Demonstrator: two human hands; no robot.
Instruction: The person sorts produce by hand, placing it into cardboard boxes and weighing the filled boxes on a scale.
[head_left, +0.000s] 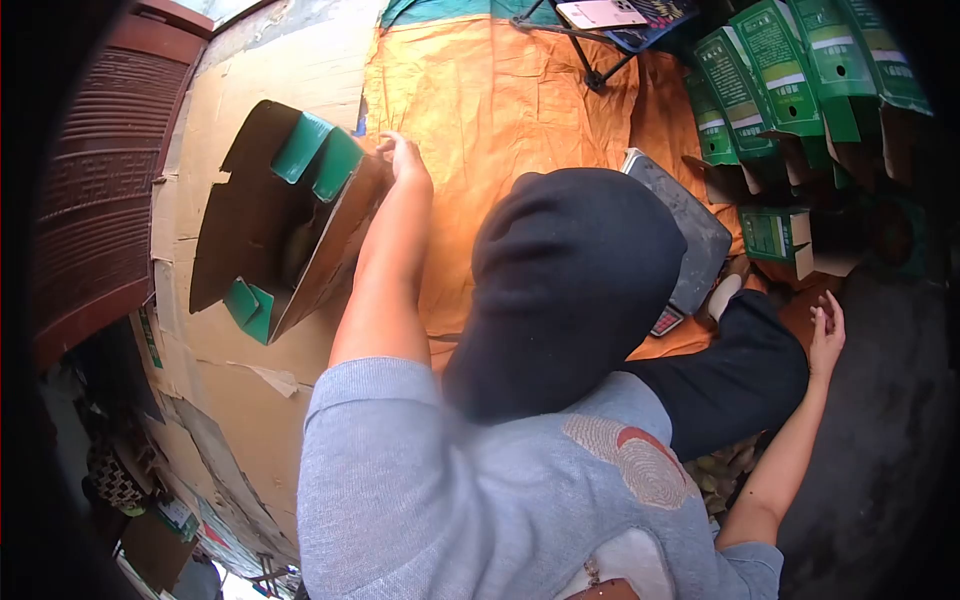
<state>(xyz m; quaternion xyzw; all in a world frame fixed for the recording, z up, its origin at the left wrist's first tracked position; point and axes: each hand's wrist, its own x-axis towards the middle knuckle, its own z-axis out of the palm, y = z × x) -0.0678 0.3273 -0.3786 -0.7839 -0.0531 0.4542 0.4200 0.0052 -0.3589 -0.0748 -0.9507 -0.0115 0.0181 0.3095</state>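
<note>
The camera looks down on a black cap and a grey top. My left hand (405, 155) reaches forward to the upper right corner of an open brown cardboard box with green flaps (290, 220), and its fingers curl on the box's edge. The box lies on its side on flat cardboard sheets (250, 90). My right hand (826, 335) hangs low at the right with its fingers spread, holding nothing, beside a black trouser leg (740, 375) and over dark ground.
An orange cloth (510, 110) covers the floor ahead. Several folded green boxes (790, 70) stand at the top right, with one (770, 235) below them. A grey weighing scale (685, 225) lies on the cloth. A phone on a stand (600, 14) is at the top. A dark wooden door (100, 190) is at the left.
</note>
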